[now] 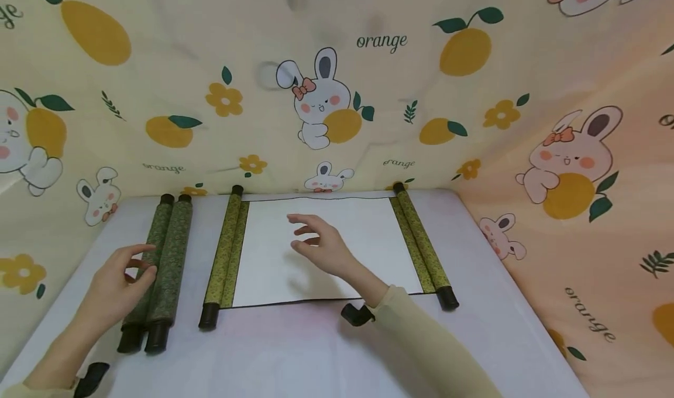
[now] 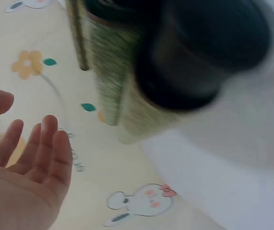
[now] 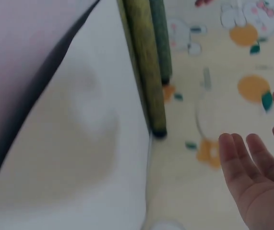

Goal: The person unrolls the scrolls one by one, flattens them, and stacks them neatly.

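Note:
An unrolled scroll lies on the table, its blank white paper point(image 1: 363, 222) spread between a left roller point(image 1: 221, 263) and a right roller point(image 1: 421, 240), both in yellow-green patterned cloth with black end knobs. Above the paper hovers my right hand point(image 1: 329, 249), fingers loosely bent and holding nothing. To the left, two rolled-up dark green scrolls point(image 1: 171, 263) lie side by side. My left hand point(image 1: 113, 284) is over their left side with thumb and fingers apart. In the left wrist view, that hand point(image 2: 31, 177) shows a gap from the scrolls point(image 2: 113, 72) and nothing in its grasp.
The table point(image 1: 274, 351) has a white cover. Behind it and along its sides hangs a cream cloth point(image 1: 210, 35) printed with rabbits and oranges. Black bands point(image 1: 358, 315) sit at both wrists.

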Demonstrator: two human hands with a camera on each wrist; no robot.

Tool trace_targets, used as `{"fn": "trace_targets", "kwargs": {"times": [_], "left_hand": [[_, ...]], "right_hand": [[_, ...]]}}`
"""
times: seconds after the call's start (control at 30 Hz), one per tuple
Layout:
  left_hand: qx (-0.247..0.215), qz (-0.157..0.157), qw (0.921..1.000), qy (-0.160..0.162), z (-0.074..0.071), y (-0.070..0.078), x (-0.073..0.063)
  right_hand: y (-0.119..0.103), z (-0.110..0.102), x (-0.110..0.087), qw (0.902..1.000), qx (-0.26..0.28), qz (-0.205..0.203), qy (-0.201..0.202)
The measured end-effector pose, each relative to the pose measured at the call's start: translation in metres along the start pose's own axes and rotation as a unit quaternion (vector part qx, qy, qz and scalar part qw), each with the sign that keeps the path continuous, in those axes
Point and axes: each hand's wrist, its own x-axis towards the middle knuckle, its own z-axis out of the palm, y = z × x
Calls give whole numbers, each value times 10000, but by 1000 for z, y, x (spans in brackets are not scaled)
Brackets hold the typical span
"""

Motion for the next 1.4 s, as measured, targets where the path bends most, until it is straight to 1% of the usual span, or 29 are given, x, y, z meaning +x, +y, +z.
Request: {"fn": "trace_targets", "kwargs": {"times": [0.07,0.2,0.4,0.5,0.6,0.73,0.8,0.87,0.97,1.1,1.2,1.3,1.4], "left_hand": [[54,-9,10000,-48,0,-8,1],[75,-64,9996,-255,-2,-24,2],[253,-312,9971,-640,-3,-46,2],[306,-433,9951,-840,-1,-54,1],[317,-520,9929,-1025,1,-59,0],[295,-600,9913,-1135,4,-62,1],[354,-613,9911,-1130,5,-62,2],[378,-607,9908,-1149,6,-62,3],[418,-640,9891,-1260,6,-63,5],[424,-814,9847,-1481,7,-65,7],[406,-949,9814,-1618,8,-68,9],[381,-1046,9785,-1737,9,-70,10],[320,-1125,9751,-1882,8,-72,11]], "right_hand": [[-7,16,9,9998,82,29,-165],[-19,48,26,9983,244,90,-520],[-30,97,47,9929,340,279,-1105],[-33,121,55,9897,301,393,-1342],[-36,143,61,9873,308,515,-1469],[-39,168,69,9846,231,797,-1538],[-41,179,73,9837,128,919,-1537],[-42,190,76,9828,-83,1065,-1503],[-43,205,78,9801,-402,1291,-1452],[-42,224,77,9751,-770,1535,-1400],[-42,235,77,9731,-910,1629,-1354],[-42,240,78,9710,-1020,1700,-1338],[-42,244,80,9692,-1188,1629,-1415]]}}
